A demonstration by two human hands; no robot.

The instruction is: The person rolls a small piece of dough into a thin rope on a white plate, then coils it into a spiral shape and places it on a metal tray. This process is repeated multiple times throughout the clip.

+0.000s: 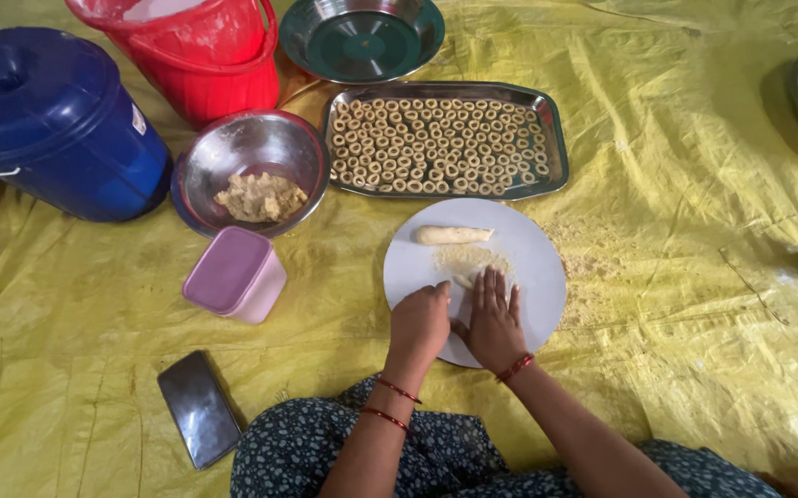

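Knees in dark, dotted cloth sit nearest you, with a flat dark phone [199,409] lying on the sheet at your left. Your left hand [420,320] curls loosely, its grip closed on nothing I can make out, resting at the near edge of the round white plate [533,267]. Your right hand [493,323] lies flat just beside it, fingers together and straight, pressing on the plate; whether dough sits under the palm I cannot tell. Beyond the fingertips lies a patch of crumbly flour [466,257], then a smooth, pale dough roll [453,235]. Left of the plate stands a pink, square plastic box [235,274]. Farther off, a shiny steel bowl [233,152] holds a lumpy dough mass [261,196], beside a rectangular steel tray [556,152] packed with small dough rings [440,148]. Farthest are a blue lidded bucket [53,120], a red bucket [201,60] and a round steel dish [362,39]. Everything rests on a wrinkled yellow sheet [694,231] on the floor.
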